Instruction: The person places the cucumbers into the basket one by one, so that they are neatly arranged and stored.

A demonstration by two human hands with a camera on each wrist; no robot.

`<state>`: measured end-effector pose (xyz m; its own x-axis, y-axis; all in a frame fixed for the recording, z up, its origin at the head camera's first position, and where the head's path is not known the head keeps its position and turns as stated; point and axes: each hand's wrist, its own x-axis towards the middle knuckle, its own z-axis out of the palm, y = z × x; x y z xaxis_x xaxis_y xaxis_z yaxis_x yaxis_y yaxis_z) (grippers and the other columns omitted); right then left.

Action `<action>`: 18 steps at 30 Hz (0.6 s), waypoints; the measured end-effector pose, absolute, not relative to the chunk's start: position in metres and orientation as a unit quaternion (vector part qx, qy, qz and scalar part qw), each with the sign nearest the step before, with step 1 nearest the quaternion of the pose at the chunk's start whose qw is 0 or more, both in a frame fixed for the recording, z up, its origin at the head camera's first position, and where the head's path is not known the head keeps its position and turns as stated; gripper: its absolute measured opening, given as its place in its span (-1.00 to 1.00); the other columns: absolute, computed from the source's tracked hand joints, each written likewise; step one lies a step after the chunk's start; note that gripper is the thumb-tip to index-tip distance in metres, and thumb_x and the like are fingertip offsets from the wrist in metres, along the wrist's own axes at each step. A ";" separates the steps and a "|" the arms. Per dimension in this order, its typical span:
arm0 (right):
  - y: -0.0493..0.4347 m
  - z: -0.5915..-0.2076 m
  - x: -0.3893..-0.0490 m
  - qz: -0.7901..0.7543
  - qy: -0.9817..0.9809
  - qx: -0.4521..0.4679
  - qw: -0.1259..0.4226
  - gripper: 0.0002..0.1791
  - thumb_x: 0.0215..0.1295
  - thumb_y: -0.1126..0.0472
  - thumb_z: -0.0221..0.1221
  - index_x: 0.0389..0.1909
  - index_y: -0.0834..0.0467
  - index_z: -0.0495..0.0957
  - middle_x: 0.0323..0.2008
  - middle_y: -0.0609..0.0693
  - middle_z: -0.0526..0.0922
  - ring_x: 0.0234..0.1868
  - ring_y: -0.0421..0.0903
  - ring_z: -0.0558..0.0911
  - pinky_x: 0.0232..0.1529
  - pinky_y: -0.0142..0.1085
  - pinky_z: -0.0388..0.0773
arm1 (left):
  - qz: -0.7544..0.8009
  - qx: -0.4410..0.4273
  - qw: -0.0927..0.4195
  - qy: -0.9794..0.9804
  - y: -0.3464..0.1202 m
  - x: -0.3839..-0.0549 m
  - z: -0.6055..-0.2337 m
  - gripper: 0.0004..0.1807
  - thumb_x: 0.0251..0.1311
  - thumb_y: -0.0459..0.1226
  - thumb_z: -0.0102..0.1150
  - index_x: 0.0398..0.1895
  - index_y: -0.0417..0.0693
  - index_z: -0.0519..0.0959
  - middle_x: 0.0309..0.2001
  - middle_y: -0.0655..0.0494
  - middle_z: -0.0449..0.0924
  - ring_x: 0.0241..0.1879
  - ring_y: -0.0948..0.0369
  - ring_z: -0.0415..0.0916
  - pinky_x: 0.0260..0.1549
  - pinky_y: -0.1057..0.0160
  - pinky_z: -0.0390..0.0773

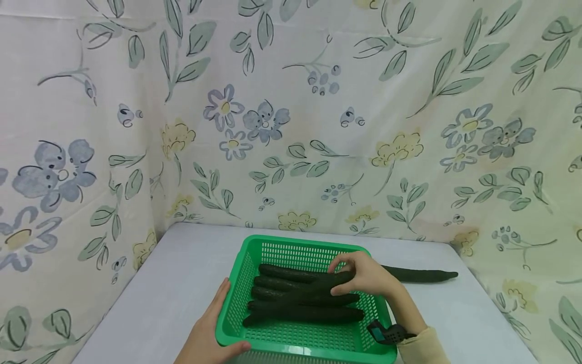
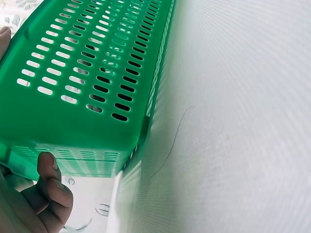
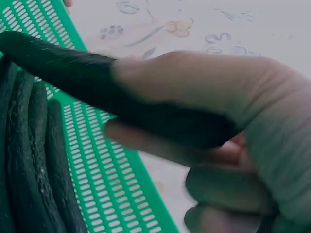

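In the head view a green plastic basket holds several long dark green cucumbers, most lying side by side. My right hand pinches the right end of one cucumber that slants across the others inside the basket. The right wrist view shows thumb and fingers around that cucumber, whose far end reaches over the row. At the basket's front left corner rests my left hand, fingers along the left side and thumb at the front rim. In the left wrist view, bent fingers show beside the basket wall.
Another cucumber lies on the white table to the right, behind my right forearm. A flower-patterned cloth hangs behind and beside the table. My right wrist wears a black band.
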<state>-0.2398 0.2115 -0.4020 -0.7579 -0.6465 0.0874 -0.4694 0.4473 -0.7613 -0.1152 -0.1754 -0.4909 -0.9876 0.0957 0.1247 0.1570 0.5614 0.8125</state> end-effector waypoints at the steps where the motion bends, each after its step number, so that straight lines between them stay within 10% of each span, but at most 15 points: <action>1: 0.213 -0.402 -0.240 -0.396 0.849 -0.330 0.118 -0.69 0.14 0.12 0.59 -0.12 0.02 0.75 -0.22 -0.05 0.71 -0.19 -0.14 0.80 -0.18 -0.28 0.67 | -0.464 -0.073 0.034 -0.882 -0.175 -0.115 -0.491 0.41 0.02 0.05 0.64 0.77 0.35 -0.23 0.75 -0.02 -0.16 0.59 -0.28 0.14 0.19 -0.19 0.58; 4: 0.216 -0.402 -0.239 -0.356 0.862 -0.336 0.128 -0.70 0.07 0.13 0.63 -0.20 -0.02 0.75 -0.03 -0.06 0.71 -0.05 -0.07 0.81 -0.23 -0.27 0.66 | -0.466 -0.075 0.037 -0.881 -0.176 -0.115 -0.492 0.42 0.02 0.04 0.64 0.76 0.38 -0.23 0.74 -0.05 -0.15 0.59 -0.29 0.11 0.20 -0.22 0.56; 18: 0.207 -0.413 -0.227 -0.224 0.901 -0.329 0.173 -0.68 -0.17 0.19 0.72 -0.47 -0.03 0.73 -0.56 -0.27 0.65 -0.55 -0.32 0.57 -0.50 -0.35 0.59 | -0.460 -0.080 0.050 -0.883 -0.174 -0.116 -0.493 0.43 -0.02 0.05 0.65 0.78 0.24 -0.19 0.74 0.01 -0.13 0.57 -0.26 0.17 0.19 -0.20 0.58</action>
<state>-0.2274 0.2066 -0.4128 -0.7234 -0.6705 -0.1646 -0.5150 0.6828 -0.5182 -0.1160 -0.1742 -0.4930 -0.9824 0.0949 0.1608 0.1862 0.5645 0.8041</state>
